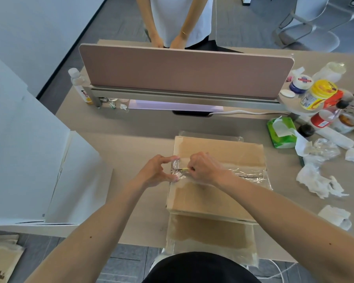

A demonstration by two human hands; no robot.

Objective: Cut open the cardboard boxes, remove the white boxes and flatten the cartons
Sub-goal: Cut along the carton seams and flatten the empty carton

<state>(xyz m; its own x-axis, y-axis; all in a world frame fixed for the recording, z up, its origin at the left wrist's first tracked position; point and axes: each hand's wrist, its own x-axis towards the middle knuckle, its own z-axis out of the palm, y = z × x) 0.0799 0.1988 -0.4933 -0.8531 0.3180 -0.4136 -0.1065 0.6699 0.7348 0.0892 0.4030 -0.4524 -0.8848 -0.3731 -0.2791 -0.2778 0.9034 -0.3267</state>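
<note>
A brown cardboard box (217, 197) lies on the desk in front of me, sealed along its middle with clear tape (245, 174). My right hand (204, 167) grips a small cutter (183, 169) with a yellow body, its blade at the left end of the tape seam. My left hand (157, 170) pinches the crumpled tape at the box's left edge between thumb and fingers. White boxes (29, 160) stand stacked at the left of the desk. A flattened carton (2, 260) lies on the floor at bottom left.
A pink divider panel (186, 72) crosses the desk's far side, with another person (172, 21) standing behind it. Bottles and jars (319, 94), a green tissue pack (282, 132), crumpled tissues (319, 180) and plastic wrap crowd the right. A water bottle (80, 84) stands at back left.
</note>
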